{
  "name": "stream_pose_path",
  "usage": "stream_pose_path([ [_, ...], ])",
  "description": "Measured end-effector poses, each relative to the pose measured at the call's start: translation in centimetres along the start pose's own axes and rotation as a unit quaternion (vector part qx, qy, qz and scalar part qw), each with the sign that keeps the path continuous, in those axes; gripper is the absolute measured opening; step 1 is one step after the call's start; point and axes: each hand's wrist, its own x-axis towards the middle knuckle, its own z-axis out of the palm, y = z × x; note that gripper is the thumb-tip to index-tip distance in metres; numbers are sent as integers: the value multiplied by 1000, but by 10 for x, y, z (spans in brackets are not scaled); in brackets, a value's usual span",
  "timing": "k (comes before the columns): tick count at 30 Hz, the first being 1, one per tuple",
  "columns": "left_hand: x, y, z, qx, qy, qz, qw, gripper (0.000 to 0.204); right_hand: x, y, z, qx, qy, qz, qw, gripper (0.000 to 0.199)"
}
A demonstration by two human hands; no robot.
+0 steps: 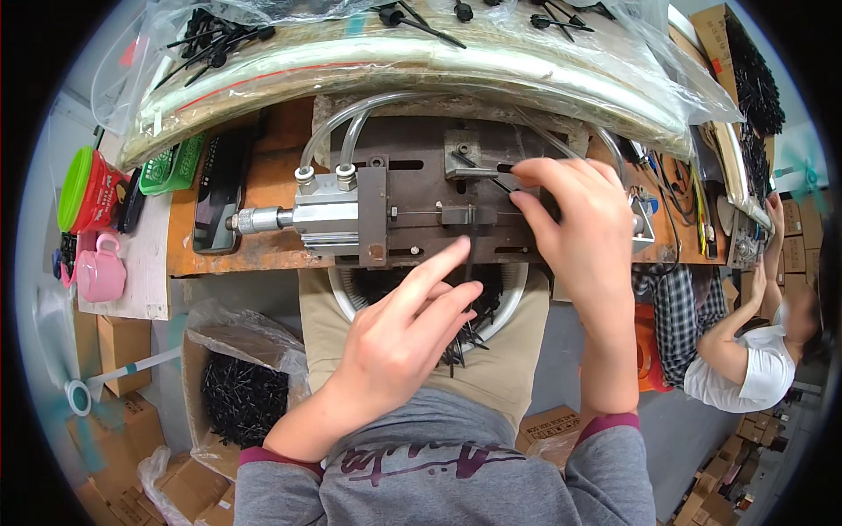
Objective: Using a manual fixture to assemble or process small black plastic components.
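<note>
The small metal block [454,215] sits in the middle of the dark metal plate, so I will tell every place from it. The right hand [579,219] is just to the right of the block and reaches a bit past its far side. It seems to pinch a thin black stick [502,185] with its thumb and a finger. The stick lies on a slant on the far side of the block. One end is at the right fingertips, and the other points up and left to a little metal holder [474,167] beyond the block. A black strip [474,250] hangs from the near side of the block. The left hand [390,337] is on the near side too, with its pointing finger right by the strip. I can't tell if that hand grips the strip or is only close to it. A silver air pusher [326,219] with clear tubes is left of the block, and a thin rod [417,213] runs from it to the block. My guess is that one black piece is being set in the block or taken out. The next move would need the left fingers to mind the strip and the right hand to keep the stick steady, with all fingertips away from the rod.
</note>
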Motion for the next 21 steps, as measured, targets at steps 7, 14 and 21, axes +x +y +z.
stream_pose_path([
  [7,5,-8,24,210,-16,65,975,28,17,20,18,-107,-96,-50,988,12],
  [14,13,-15,24,226,-11,58,972,26,4,-2,-24,100,-29,106,989,13],
  [21,21,-6,12,197,-42,55,978,29,-33,-4,-41,519,7,270,811,15],
])
